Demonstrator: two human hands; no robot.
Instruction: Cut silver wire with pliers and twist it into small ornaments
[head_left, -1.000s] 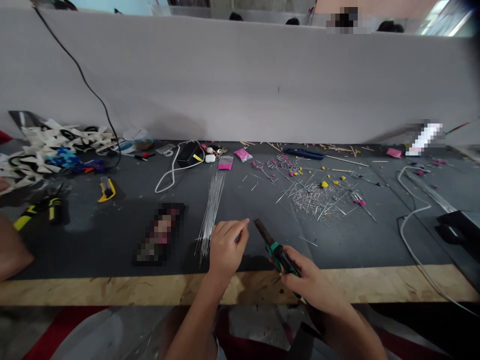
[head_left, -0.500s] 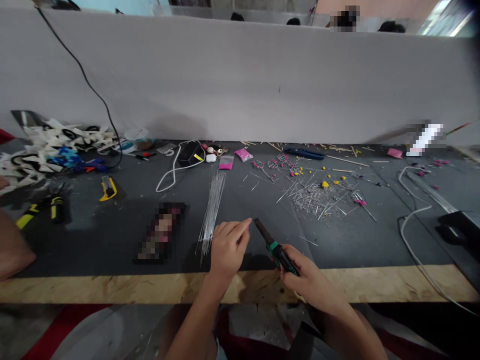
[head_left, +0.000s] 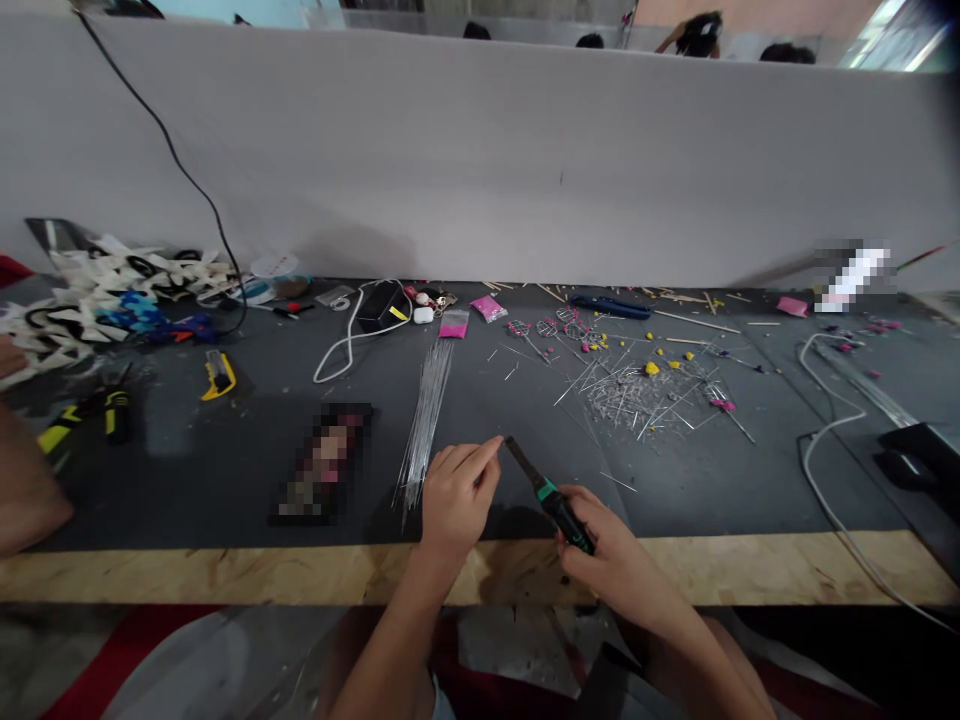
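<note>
Right hand (head_left: 611,555) clamped on green-handled pliers (head_left: 551,495), tip now nearer left hand (head_left: 454,500); fingertips (head_left: 491,447) still pinched together, contents too small to tell, beside wire bundle (head_left: 424,420).

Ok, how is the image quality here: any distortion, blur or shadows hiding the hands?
Head view: wide-angle bend bows the white partition wall; soft even light, faint shadows; pixelated patches mask a dark flat object; left hand and right hand on the green-handled pliers are sharp.
</note>
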